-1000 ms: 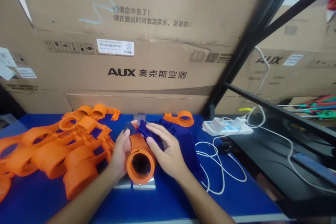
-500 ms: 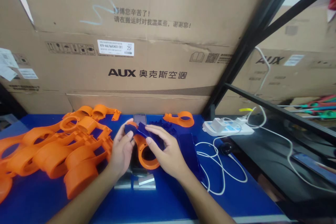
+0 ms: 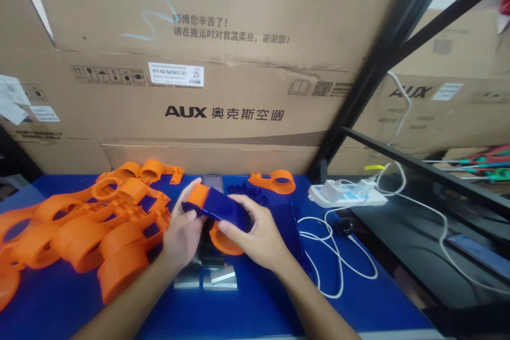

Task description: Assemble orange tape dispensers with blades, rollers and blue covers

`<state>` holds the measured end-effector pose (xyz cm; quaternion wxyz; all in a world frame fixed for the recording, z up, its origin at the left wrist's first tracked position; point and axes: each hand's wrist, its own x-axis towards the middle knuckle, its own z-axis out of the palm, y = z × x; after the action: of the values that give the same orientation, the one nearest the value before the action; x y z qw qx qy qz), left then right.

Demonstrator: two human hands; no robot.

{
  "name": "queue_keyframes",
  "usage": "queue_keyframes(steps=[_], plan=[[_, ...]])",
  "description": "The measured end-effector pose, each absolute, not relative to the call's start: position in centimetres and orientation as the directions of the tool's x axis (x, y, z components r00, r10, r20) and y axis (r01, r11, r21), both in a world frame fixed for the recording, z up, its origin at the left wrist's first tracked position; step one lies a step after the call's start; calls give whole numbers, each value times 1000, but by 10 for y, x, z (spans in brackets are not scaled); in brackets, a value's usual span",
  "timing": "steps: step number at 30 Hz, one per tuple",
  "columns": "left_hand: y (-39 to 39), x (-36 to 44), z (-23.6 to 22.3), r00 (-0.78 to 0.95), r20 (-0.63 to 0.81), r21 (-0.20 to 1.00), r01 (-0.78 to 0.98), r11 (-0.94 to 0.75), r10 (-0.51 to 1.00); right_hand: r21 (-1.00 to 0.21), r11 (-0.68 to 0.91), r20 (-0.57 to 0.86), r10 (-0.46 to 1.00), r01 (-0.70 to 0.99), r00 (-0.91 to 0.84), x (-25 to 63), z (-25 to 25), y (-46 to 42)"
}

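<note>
In the head view my left hand (image 3: pixel 182 234) is closed round the head end of an orange plastic tape dispenser (image 3: pixel 226 241), whose ring hangs below my hands. A small dark blue piece shows at that end by my left thumb. My right hand (image 3: pixel 258 234) grips a flat, glossy blue plastic piece (image 3: pixel 223 209) between thumb and fingers. Its left end touches the orange head; whether it is fastened there I cannot tell. Just below lie silvery metal strips (image 3: pixel 221 281). Small dark blue parts (image 3: pixel 243 191) are heaped behind my right hand.
Many orange tape dispensers (image 3: pixel 82 239) are piled at left; another dispenser (image 3: pixel 282 181) lies at the back. A phone (image 3: pixel 213 183) sits behind my hands. Blue plastic pieces (image 3: pixel 290 228), a white cable (image 3: pixel 340 260) and a power strip (image 3: pixel 346 195) are at right. Cardboard boxes (image 3: pixel 223 85) stand behind.
The blue plastic piece has turned so its broad face shows, now lying along the orange head. My fingers have shifted slightly around both parts. The things on the table stay put.
</note>
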<state>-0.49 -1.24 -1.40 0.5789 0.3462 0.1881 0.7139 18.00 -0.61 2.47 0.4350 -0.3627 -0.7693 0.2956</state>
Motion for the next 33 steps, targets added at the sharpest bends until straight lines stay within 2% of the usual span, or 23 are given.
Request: queue_keyframes(steps=[3, 6, 8, 10, 16, 33], plan=[[-11, -8, -13, -87, 312, 705, -647, -292, 946, -515, 715, 645, 687, 473, -334, 183, 23, -7], [-7, -11, -14, -143, 361, 784, -489, -383, 921, -223, 796, 754, 507, 563, -418, 188, 20, -4], [-4, -12, -15, -174, 400, 822, -365, -436, 900, -107, 817, 772, 427, 566, -471, 191, 20, -1], [-3, -13, -17, -188, 430, 835, -291, -468, 883, -47, 822, 785, 382, 567, -488, 193, 19, 1], [-3, -13, -20, -201, 449, 836, -249, -488, 871, -9, 824, 797, 348, 566, -493, 193, 18, 2], [-5, -13, -16, -224, 375, 847, -311, -431, 899, -75, 818, 794, 395, 571, -462, 191, 13, 2]])
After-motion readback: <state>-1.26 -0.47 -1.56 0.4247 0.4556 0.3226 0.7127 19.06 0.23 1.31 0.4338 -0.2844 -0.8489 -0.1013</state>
